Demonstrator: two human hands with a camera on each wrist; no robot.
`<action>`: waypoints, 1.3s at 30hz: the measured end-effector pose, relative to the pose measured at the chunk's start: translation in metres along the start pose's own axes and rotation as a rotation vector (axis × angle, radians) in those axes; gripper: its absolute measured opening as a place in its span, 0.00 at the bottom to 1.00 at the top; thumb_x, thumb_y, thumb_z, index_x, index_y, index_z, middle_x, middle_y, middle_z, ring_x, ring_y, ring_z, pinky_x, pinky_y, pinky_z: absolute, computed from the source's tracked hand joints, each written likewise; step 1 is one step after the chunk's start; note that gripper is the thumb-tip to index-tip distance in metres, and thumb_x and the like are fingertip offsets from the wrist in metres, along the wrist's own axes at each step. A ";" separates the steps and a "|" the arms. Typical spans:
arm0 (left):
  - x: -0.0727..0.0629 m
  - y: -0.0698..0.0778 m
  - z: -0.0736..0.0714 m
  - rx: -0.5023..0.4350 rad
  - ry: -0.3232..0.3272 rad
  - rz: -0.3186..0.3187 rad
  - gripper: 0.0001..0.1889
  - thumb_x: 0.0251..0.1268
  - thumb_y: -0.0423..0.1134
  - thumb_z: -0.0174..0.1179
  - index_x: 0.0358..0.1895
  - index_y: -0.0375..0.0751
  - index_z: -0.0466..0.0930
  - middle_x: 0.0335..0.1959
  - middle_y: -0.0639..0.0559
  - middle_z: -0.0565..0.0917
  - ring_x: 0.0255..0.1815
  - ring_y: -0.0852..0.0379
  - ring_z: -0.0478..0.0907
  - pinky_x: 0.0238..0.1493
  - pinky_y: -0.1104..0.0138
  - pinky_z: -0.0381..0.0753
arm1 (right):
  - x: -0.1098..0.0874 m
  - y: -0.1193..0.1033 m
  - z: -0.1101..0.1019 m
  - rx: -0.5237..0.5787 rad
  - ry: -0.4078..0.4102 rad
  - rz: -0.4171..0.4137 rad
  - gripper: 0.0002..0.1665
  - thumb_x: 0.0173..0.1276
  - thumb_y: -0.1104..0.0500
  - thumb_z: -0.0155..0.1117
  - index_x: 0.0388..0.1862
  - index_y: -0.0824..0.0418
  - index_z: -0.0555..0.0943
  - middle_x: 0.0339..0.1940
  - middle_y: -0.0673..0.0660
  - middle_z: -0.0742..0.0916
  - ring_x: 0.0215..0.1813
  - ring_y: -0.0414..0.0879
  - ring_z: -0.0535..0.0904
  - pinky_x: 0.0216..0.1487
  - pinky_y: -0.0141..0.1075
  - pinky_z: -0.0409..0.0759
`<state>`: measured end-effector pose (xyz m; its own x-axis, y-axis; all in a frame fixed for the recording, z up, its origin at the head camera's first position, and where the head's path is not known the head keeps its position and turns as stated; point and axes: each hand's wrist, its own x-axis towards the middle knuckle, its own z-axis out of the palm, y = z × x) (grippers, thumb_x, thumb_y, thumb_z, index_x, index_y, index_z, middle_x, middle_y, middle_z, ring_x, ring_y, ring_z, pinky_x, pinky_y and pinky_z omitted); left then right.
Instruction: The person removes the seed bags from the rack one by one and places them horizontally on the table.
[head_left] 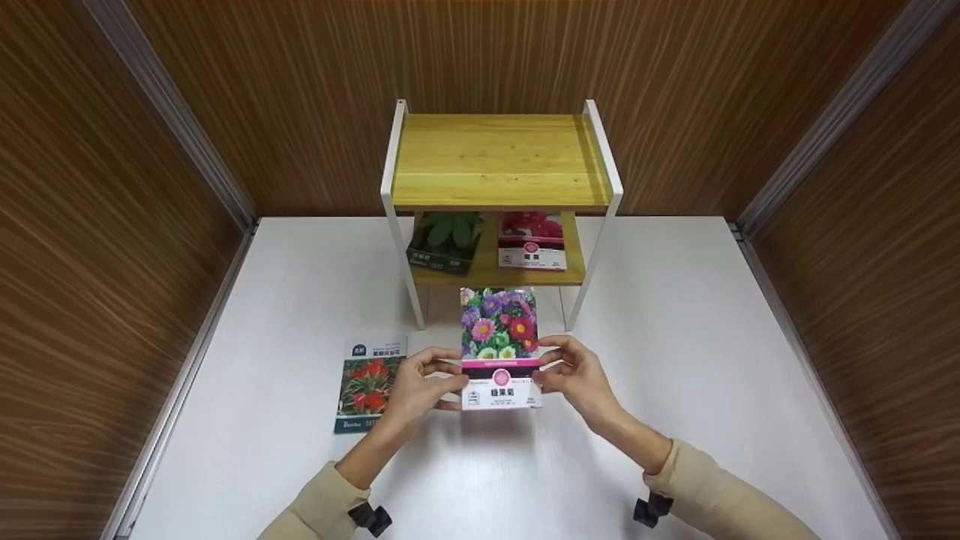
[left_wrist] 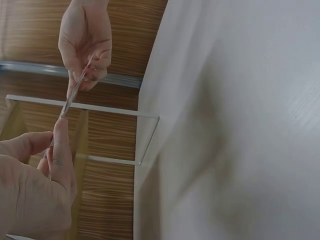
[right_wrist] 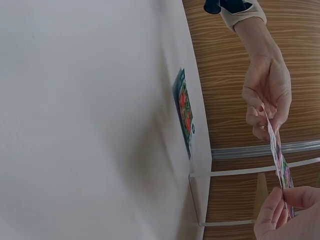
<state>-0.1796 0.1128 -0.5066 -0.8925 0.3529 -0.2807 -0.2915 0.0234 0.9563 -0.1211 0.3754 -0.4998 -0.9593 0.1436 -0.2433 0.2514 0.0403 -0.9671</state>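
A flower seed packet (head_left: 499,322) with pink, purple and red daisy-like blooms is held up above the white table, in front of the shelf. My left hand (head_left: 421,388) pinches its left edge between thumb and fingers. At the opposite edge, my right hand (head_left: 581,379) pinches it the same way. Both wrist views show the packet nearly edge-on, a thin packet (right_wrist: 276,155) stretched between the left hand (right_wrist: 268,92) and the right hand (right_wrist: 290,212). Another seed packet (head_left: 367,382), with red flowers, lies on the table, partly covered by the left hand in the head view.
Behind the hands stands a small two-tier shelf (head_left: 502,157) with wooden boards and white metal sides. On its lower board lie a dark green leafy packet (head_left: 446,240) and a pink flower packet (head_left: 531,251). Wood-grain walls (head_left: 495,52) enclose the white table (head_left: 675,322).
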 end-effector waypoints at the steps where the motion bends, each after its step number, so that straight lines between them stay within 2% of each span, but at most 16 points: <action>1: -0.001 -0.002 -0.001 0.001 0.004 -0.005 0.21 0.61 0.29 0.73 0.58 0.34 0.83 0.40 0.46 0.85 0.32 0.56 0.89 0.29 0.61 0.93 | -0.001 0.002 0.001 -0.001 -0.002 0.005 0.30 0.64 0.73 0.70 0.66 0.66 0.76 0.42 0.55 0.83 0.36 0.44 0.83 0.41 0.33 0.92; 10: -0.006 -0.017 -0.008 0.032 0.026 -0.019 0.21 0.60 0.30 0.73 0.58 0.33 0.84 0.40 0.45 0.86 0.31 0.56 0.88 0.29 0.61 0.93 | -0.003 0.020 0.014 0.005 0.010 0.032 0.31 0.62 0.74 0.71 0.65 0.66 0.77 0.41 0.56 0.83 0.34 0.43 0.82 0.38 0.33 0.92; 20: -0.002 -0.036 -0.021 0.046 0.051 -0.061 0.20 0.61 0.30 0.73 0.57 0.33 0.84 0.40 0.44 0.86 0.29 0.55 0.89 0.36 0.49 0.94 | 0.004 0.040 0.027 0.041 -0.018 0.015 0.32 0.61 0.74 0.71 0.66 0.69 0.76 0.40 0.55 0.84 0.32 0.40 0.83 0.37 0.32 0.91; 30: 0.003 -0.051 -0.028 0.071 0.102 -0.078 0.20 0.61 0.29 0.72 0.57 0.32 0.83 0.40 0.43 0.86 0.30 0.56 0.88 0.30 0.56 0.94 | 0.016 0.059 0.040 0.061 -0.028 0.031 0.32 0.60 0.75 0.70 0.65 0.71 0.76 0.39 0.56 0.84 0.31 0.40 0.82 0.34 0.29 0.89; 39: 0.006 -0.064 -0.036 0.078 0.139 -0.087 0.20 0.61 0.27 0.72 0.57 0.31 0.83 0.39 0.41 0.88 0.27 0.55 0.87 0.30 0.53 0.94 | 0.024 0.068 0.047 0.029 -0.059 0.022 0.31 0.61 0.75 0.68 0.65 0.72 0.77 0.40 0.59 0.85 0.32 0.39 0.85 0.37 0.33 0.91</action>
<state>-0.1792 0.0797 -0.5723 -0.9058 0.2134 -0.3659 -0.3467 0.1229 0.9299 -0.1332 0.3351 -0.5748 -0.9596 0.0860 -0.2678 0.2696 0.0088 -0.9629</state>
